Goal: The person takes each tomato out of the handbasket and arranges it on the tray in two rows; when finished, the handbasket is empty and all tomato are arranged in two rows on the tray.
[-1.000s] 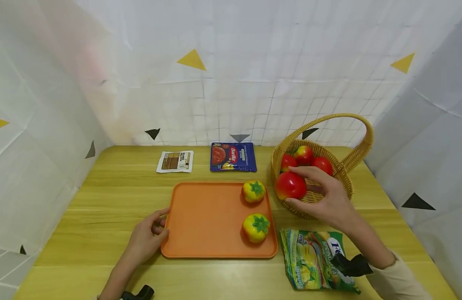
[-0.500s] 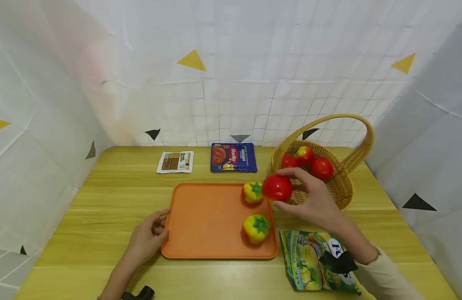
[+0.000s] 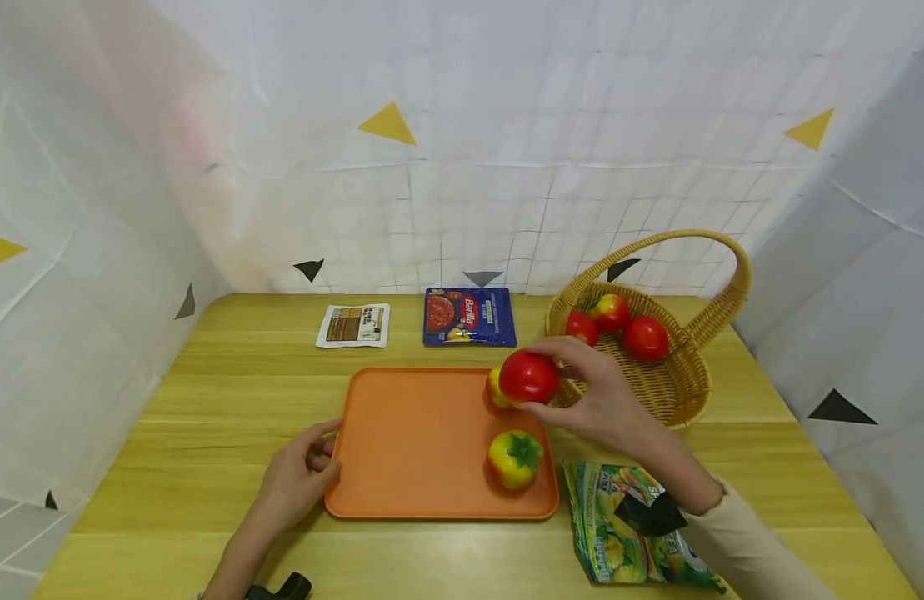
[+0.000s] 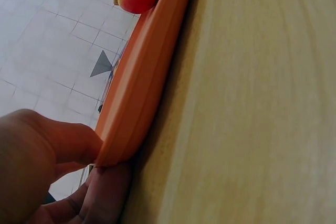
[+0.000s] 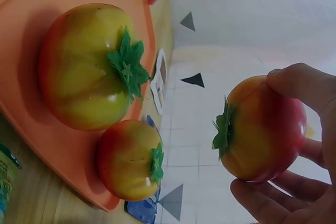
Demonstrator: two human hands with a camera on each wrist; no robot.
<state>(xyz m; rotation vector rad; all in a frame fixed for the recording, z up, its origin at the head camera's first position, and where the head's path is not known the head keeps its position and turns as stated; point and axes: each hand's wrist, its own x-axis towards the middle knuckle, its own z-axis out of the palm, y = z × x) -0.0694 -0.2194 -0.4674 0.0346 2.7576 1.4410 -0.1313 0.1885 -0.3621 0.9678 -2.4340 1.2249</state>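
Note:
My right hand (image 3: 600, 402) grips a red and yellow tomato (image 3: 527, 379) between thumb and fingers, over the far right corner of the orange tray (image 3: 409, 446). The right wrist view shows its green leafy top facing away from the palm (image 5: 262, 129). Two more tomatoes stand on the tray's right side: a near one (image 3: 516, 460), and a far one (image 3: 495, 389) partly hidden by the held tomato in the head view. At the tray's left edge, my left hand (image 3: 295, 477) pinches the rim, thumb above and fingers below in the left wrist view.
A wicker basket (image 3: 675, 392) with a tall handle holds several red fruits (image 3: 646, 338) at the back right. A green snack bag (image 3: 619, 533) lies front right, under the right forearm. Behind the tray lie a blue Barilla pouch (image 3: 469, 317) and a white packet (image 3: 353, 325).
My right hand has carried the tomato leftward from over the basket to over the tray's far right corner. My left hand has stayed at the tray's left edge.

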